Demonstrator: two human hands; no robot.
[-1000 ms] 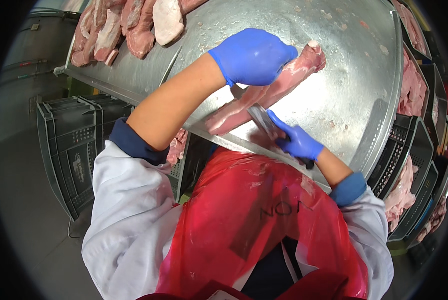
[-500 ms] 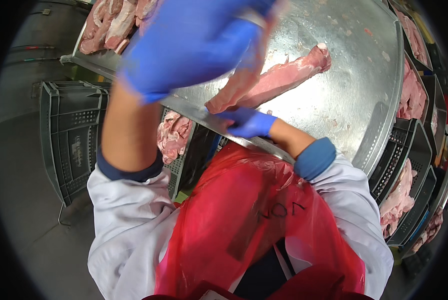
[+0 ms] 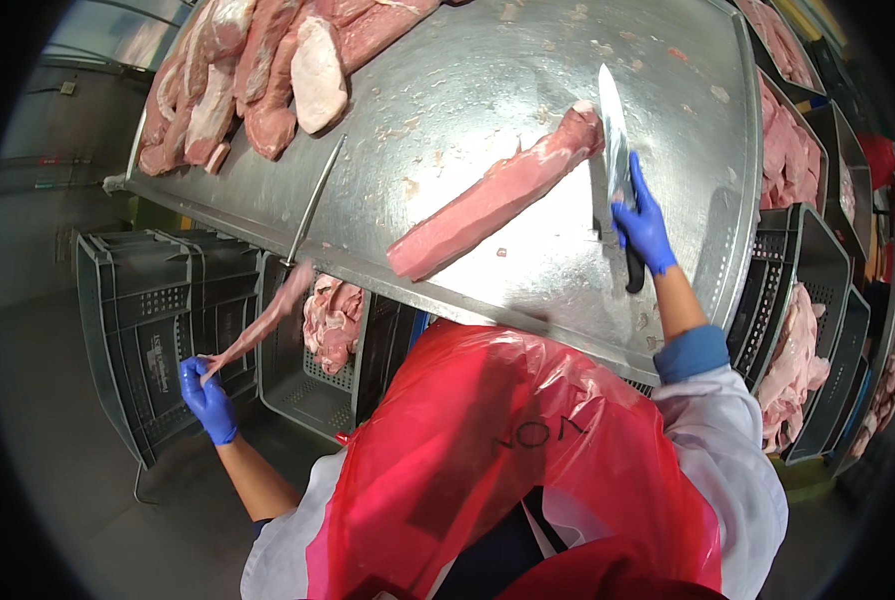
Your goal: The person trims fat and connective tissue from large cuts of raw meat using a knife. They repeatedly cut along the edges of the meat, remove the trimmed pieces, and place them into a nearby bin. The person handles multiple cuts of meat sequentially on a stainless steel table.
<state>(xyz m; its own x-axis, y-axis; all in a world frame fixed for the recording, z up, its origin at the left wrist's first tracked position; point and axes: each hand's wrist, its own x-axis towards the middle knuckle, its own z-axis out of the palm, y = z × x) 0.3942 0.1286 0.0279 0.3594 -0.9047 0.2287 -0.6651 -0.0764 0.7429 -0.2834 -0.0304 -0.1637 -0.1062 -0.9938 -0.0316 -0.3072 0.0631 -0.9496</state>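
Observation:
My left hand (image 3: 208,402), in a blue glove, is closed on one end of a long thin meat strip (image 3: 271,322). The strip stretches up and right in front of the grey crates left of the table. Over the table's right half, my gloved right hand (image 3: 648,230) grips a knife (image 3: 615,130) by its black handle, the index finger extended and the blade pointing away from me. Between my hands, a trimmed pork loin (image 3: 498,195) lies slantwise on the metal table (image 3: 418,150), just left of the blade and apart from my hands.
Several meat pieces (image 3: 268,60) are heaped at the table's far left. A sharpening steel (image 3: 318,200) lies across the left edge. Below it, a grey crate (image 3: 303,400) holds meat trimmings (image 3: 334,318). More meat-filled crates (image 3: 808,250) line the right side.
My left hand has swung from above the table down to the left with the meat strip, now clear of the loin. My right hand has moved from the near edge to the right, bringing the knife into view.

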